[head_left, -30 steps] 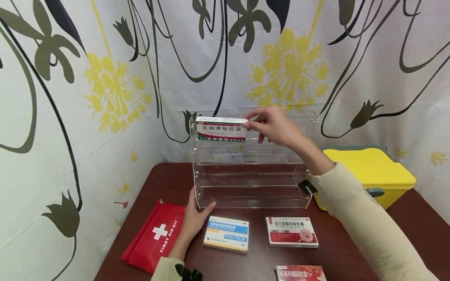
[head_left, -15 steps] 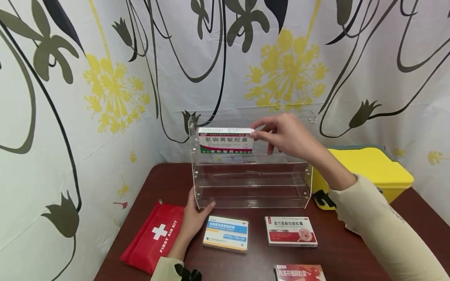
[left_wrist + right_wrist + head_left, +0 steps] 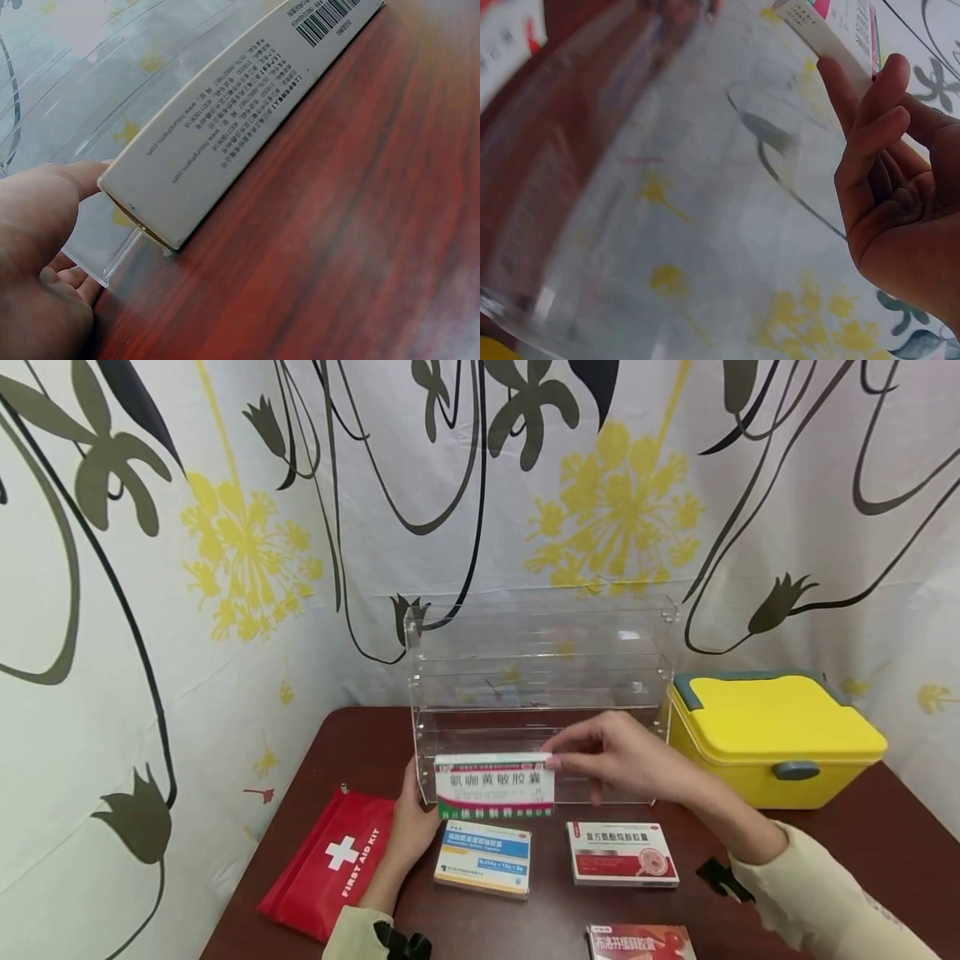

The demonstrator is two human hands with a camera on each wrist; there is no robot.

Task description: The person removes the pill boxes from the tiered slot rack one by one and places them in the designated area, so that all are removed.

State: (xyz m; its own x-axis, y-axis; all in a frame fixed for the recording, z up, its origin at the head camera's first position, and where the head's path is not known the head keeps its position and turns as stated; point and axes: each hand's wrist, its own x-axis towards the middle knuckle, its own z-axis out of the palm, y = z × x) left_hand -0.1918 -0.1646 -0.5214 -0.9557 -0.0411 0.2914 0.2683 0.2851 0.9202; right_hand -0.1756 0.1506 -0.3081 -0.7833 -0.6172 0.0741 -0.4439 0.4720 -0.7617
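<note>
My right hand (image 3: 557,762) pinches the right end of a white medicine box (image 3: 495,783) with green and pink bands. It holds the box upright in front of the bottom shelf of a clear acrylic rack (image 3: 540,643), just above the table. In the right wrist view the fingers (image 3: 870,97) curl on the box's end (image 3: 840,34) with the rack's clear wall (image 3: 667,187) beside them. My left hand (image 3: 418,810) rests against the rack's lower-left corner. In the left wrist view its thumb (image 3: 67,180) touches that corner, right by the box's end (image 3: 225,127).
On the dark red table (image 3: 862,852) lie a red first aid pouch (image 3: 337,860), a blue-and-white box (image 3: 483,858), a red-and-white box (image 3: 621,853) and another red box (image 3: 641,943) at the near edge. A yellow lidded case (image 3: 780,731) stands right of the rack. A flowered curtain hangs behind.
My right hand has brought the medicine box down from the rack's top shelf level to in front of the bottom shelf. The left hand has stayed at the rack's corner.
</note>
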